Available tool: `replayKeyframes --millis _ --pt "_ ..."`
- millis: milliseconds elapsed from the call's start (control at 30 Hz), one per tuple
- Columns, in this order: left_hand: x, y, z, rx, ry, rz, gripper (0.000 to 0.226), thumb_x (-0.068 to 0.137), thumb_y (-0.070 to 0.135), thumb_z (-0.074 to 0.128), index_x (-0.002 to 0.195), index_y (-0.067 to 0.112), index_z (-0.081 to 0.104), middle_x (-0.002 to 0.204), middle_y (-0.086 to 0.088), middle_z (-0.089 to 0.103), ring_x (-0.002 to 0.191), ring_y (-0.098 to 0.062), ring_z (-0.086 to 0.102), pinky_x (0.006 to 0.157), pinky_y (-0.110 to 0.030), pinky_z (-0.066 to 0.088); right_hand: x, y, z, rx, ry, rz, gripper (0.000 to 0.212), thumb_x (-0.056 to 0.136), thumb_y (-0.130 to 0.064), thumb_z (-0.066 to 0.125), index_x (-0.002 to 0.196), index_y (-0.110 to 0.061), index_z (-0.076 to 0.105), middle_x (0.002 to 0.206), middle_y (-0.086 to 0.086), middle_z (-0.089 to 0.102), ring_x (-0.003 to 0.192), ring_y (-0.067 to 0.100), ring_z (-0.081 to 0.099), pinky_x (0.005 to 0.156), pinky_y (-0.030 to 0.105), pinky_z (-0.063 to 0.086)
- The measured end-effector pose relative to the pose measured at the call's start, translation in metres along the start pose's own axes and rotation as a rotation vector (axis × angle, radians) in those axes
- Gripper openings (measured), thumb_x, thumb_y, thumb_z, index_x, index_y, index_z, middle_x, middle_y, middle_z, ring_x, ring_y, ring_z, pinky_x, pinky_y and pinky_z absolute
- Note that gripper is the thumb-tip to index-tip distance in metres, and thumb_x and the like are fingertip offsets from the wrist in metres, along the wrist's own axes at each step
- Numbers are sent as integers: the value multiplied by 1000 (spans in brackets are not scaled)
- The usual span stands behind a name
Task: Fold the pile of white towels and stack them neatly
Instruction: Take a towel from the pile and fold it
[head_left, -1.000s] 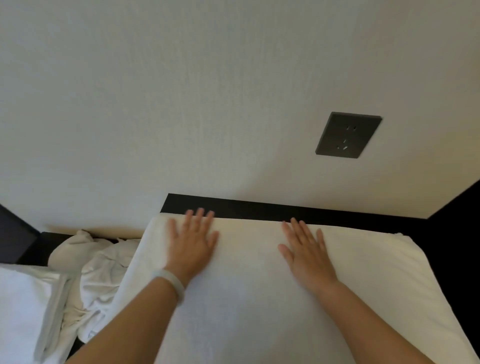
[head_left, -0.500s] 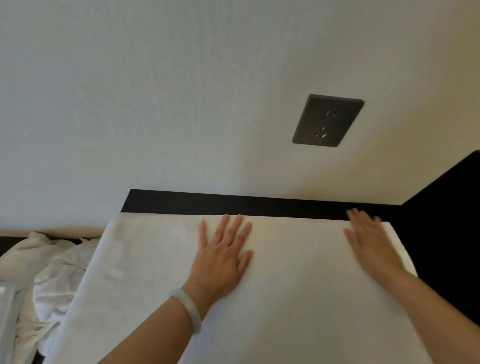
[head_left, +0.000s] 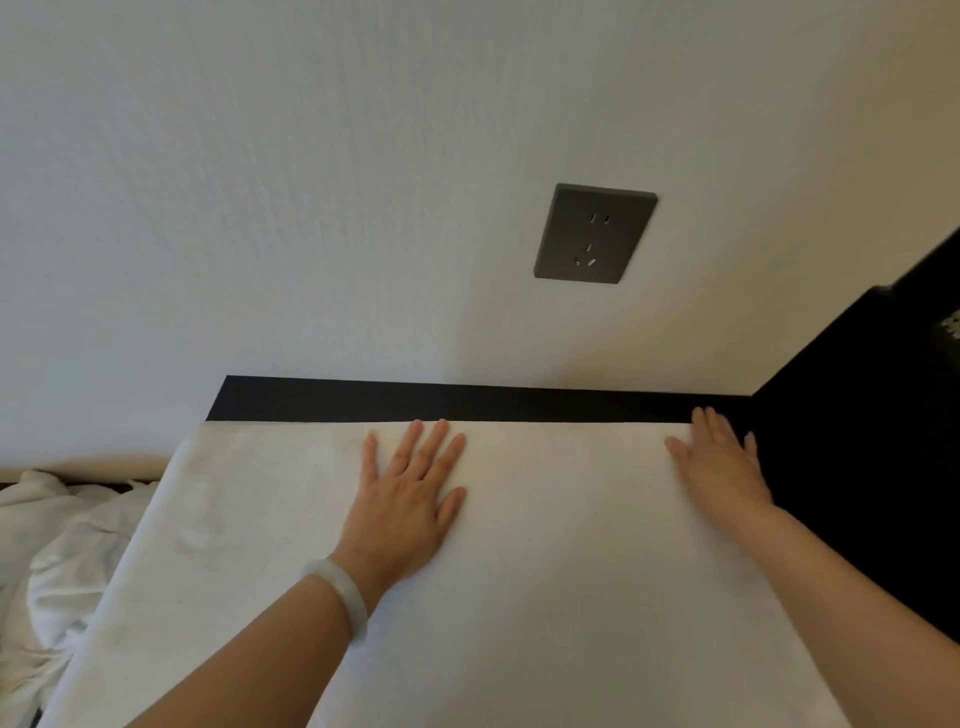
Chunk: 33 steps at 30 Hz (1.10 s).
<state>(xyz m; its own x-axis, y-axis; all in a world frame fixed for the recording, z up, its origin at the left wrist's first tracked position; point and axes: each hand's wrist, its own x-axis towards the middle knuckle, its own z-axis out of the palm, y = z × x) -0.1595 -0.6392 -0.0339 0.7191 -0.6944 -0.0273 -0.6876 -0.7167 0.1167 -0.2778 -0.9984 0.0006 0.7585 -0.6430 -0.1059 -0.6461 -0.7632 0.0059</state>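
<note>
A large white towel (head_left: 545, 597) lies spread flat across the dark surface (head_left: 467, 397) in front of me, its far edge parallel to the wall. My left hand (head_left: 410, 499) presses flat on the towel near its far edge, fingers straight and spread, a pale bangle on the wrist. My right hand (head_left: 719, 462) lies flat on the towel's far right corner, fingers straight. A crumpled pile of white towels (head_left: 67, 561) lies to the left of the spread towel.
A white wall rises just behind the towel, with a dark grey power socket (head_left: 595, 234) on it. A black panel (head_left: 857, 441) borders the towel on the right.
My right hand slid from the towel's middle out to its far right corner. My left hand moved from near the far left part toward the centre. The view shifted right.
</note>
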Motion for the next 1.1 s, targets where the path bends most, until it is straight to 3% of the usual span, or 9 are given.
replayKeyframes --millis 133,300,400,467,633,733,833,900,1100 --pt "1 1 3 -6 14 -3 69 97 59 -10 157 32 7 165 4 4 152 -22 -1 119 -61 3 -33 -131 -10 194 113 -385 86 88 -49 3 151 2 32 159 20 30 150 33 23 122 48 1" --pt "-9 -6 0 47 -16 129 63 100 42 18 156 15 14 162 -9 21 151 -29 8 118 -62 14 -94 -262 10 534 -128 -579 54 108 -36 18 159 -16 17 167 -2 9 153 9 -1 122 25 -8" --pt "-31 -42 -5 42 0 150 59 104 47 17 157 22 12 164 0 10 153 -21 0 122 -53 -2 -96 -271 36 432 -11 -633 77 95 -51 -4 157 -18 26 165 -2 16 153 11 6 123 26 -7" --pt "-48 -83 -7 34 40 29 58 105 51 11 157 28 19 164 3 16 152 -20 12 118 -51 6 -94 -270 46 366 64 -663 76 99 -55 1 152 -15 38 161 5 30 150 19 23 121 29 -3" --pt "-78 -186 -24 -74 -31 -358 69 95 64 -4 157 35 7 165 6 4 152 -18 8 119 -55 15 -97 -275 52 166 106 -647 63 101 -48 17 153 -19 37 161 8 29 150 24 25 120 38 1" --pt "-68 -199 -34 -226 -31 -810 63 103 51 15 158 19 13 165 -8 10 151 -31 14 117 -59 20 -98 -275 49 164 118 -648 65 100 -50 12 156 -21 31 163 5 24 151 21 18 121 36 -3" --pt "-65 -158 -36 -9 200 -497 60 103 44 17 153 15 32 160 -14 28 146 -33 29 112 -60 29 -97 -276 50 163 108 -655 66 99 -51 11 156 -22 29 164 5 22 152 21 17 121 36 -4" --pt "-78 -138 -22 13 83 -147 60 102 50 8 157 28 17 165 -2 11 152 -22 11 121 -52 13 -96 -276 51 162 117 -654 67 99 -51 10 156 -21 29 164 4 22 152 20 16 121 34 -6" --pt "-81 -195 -27 -279 -14 -707 66 104 52 19 159 18 6 165 -12 7 150 -33 14 120 -45 20 -97 -276 51 141 107 -655 72 97 -53 0 158 -22 22 166 3 14 153 18 7 121 33 -10"
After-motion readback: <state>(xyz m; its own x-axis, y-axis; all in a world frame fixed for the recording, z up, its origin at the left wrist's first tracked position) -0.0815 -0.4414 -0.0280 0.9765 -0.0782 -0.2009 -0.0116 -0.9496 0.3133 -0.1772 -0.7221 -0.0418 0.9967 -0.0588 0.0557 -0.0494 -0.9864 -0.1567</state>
